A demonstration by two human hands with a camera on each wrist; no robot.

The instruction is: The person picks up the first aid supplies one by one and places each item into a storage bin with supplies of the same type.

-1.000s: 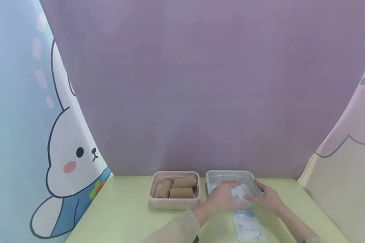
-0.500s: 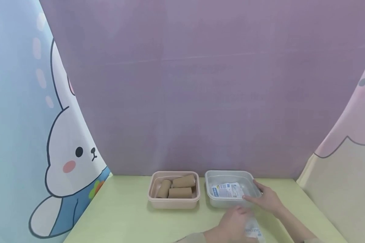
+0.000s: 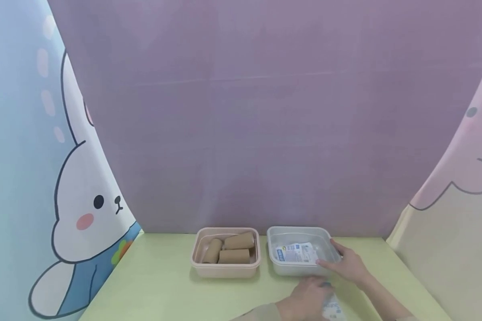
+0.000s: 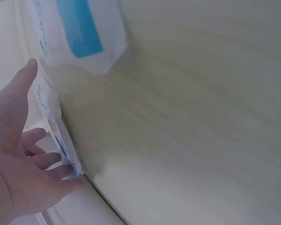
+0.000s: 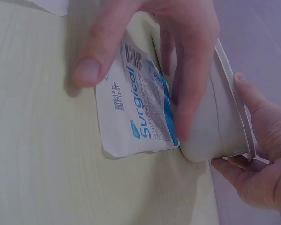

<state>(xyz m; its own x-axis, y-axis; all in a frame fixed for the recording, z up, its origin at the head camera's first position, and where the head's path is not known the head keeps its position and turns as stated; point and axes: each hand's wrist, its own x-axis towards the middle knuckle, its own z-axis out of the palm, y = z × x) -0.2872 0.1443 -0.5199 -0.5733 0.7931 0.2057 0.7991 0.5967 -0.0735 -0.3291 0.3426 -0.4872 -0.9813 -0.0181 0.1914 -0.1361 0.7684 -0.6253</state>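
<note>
My left hand (image 3: 307,299) is over a white packet (image 5: 131,117) printed "Surgical" with a blue band, which lies on the table in front of a pale plastic container (image 3: 291,269). Thumb and fingers (image 4: 46,160) are spread across the packet's width; whether they touch it I cannot tell. The right hand (image 3: 347,265) grips the container at its right side, thumb over the rim and fingers below, as the right wrist view shows. Inside that container lie white packets (image 3: 297,253) with blue print, overlapping.
To the left stands a pink container (image 3: 226,271) holding three brown cardboard tubes (image 3: 234,256). Another white packet with a blue band (image 4: 79,28) lies on the table near the left hand. A purple cloth (image 3: 233,133) hangs behind the table.
My left hand has come away from the pale container and moved down and nearer, over the packet on the table. The right hand keeps its grip on the container. The view has shifted slightly.
</note>
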